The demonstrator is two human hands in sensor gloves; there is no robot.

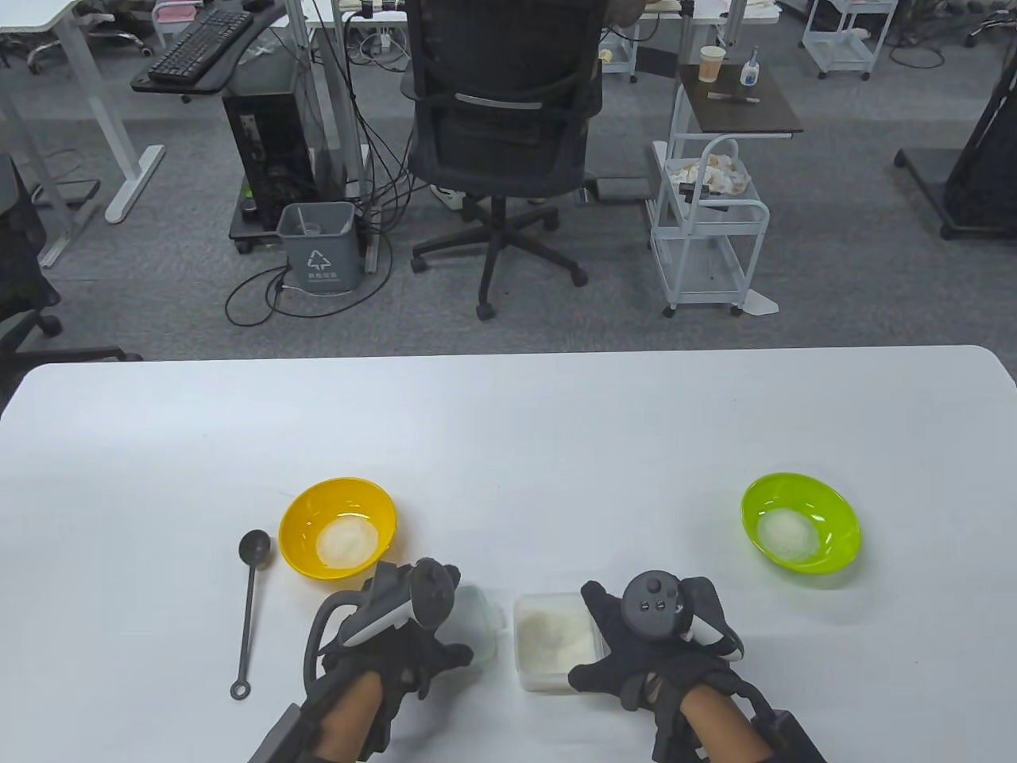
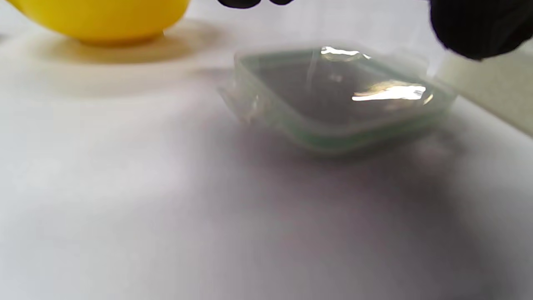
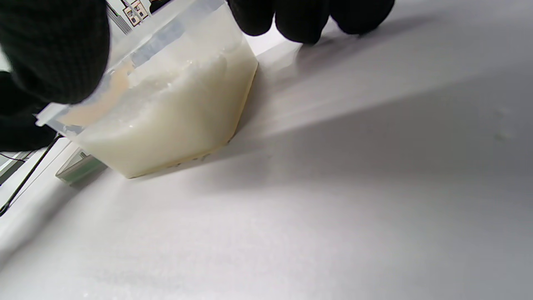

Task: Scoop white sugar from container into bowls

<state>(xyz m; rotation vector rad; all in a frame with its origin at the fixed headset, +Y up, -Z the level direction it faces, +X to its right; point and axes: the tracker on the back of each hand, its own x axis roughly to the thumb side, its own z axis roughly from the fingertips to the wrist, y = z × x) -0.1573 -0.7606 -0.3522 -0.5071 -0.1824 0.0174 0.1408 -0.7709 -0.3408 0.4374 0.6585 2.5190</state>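
A clear sugar container (image 1: 556, 640) stands near the table's front edge, about half full of white sugar; it also shows in the right wrist view (image 3: 175, 112). My right hand (image 1: 628, 636) holds its right side, thumb (image 3: 54, 50) on the near rim and fingertips (image 3: 300, 21) past the far corner. Its clear lid with a green seal (image 1: 479, 628) lies on the table to the left, also in the left wrist view (image 2: 341, 100). My left hand (image 1: 413, 628) hovers over the lid, fingers apart (image 2: 362, 16), holding nothing. A black spoon (image 1: 253, 612) lies farther left.
A yellow bowl (image 1: 338, 526) with sugar in it stands behind my left hand, also seen in the left wrist view (image 2: 104, 21). A green bowl (image 1: 801, 522) with sugar stands at the right. The white table (image 1: 508, 429) ends at a far edge with an office chair (image 1: 504, 119) beyond.
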